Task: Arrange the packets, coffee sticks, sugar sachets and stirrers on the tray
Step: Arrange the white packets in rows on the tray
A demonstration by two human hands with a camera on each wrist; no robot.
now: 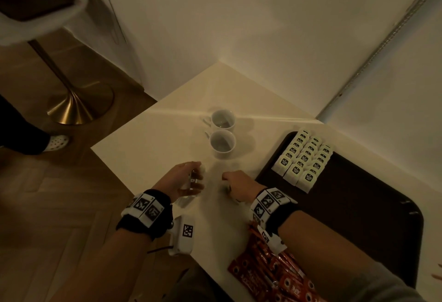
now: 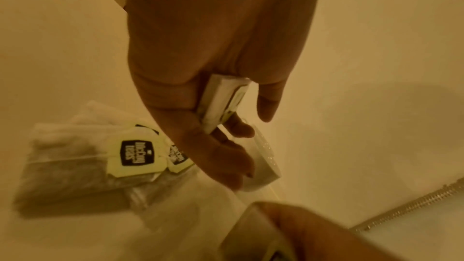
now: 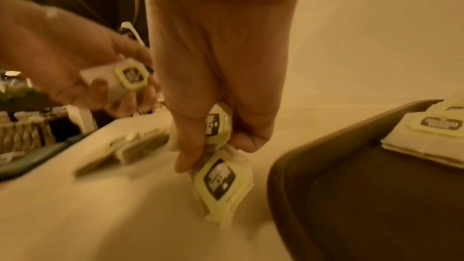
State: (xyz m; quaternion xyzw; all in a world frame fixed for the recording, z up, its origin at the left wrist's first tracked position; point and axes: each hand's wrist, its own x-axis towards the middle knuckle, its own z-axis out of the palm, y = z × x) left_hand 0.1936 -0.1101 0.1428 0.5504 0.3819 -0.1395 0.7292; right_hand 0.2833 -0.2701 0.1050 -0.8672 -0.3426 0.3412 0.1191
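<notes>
My left hand (image 1: 189, 181) holds a small stack of white tea bag packets (image 2: 222, 102) above the white table (image 1: 155, 139); the same stack (image 3: 125, 78) shows in the right wrist view. Two more tea bags (image 2: 95, 158) lie on the table under it. My right hand (image 1: 235, 184) grips several tea bag packets (image 3: 222, 178) with yellow tags, just left of the dark tray (image 1: 358, 201). Rows of tea bag packets (image 1: 303, 160) stand on the tray's far corner. Red coffee sticks (image 1: 270, 275) lie on the table under my right forearm.
Two white cups (image 1: 222, 132) stand on the table beyond my hands. A wall (image 1: 263, 26) closes the far side, with a metal hose (image 1: 382, 46) along it. A stool with a brass base (image 1: 71, 105) and a person's foot (image 1: 56, 142) are on the wooden floor to the left.
</notes>
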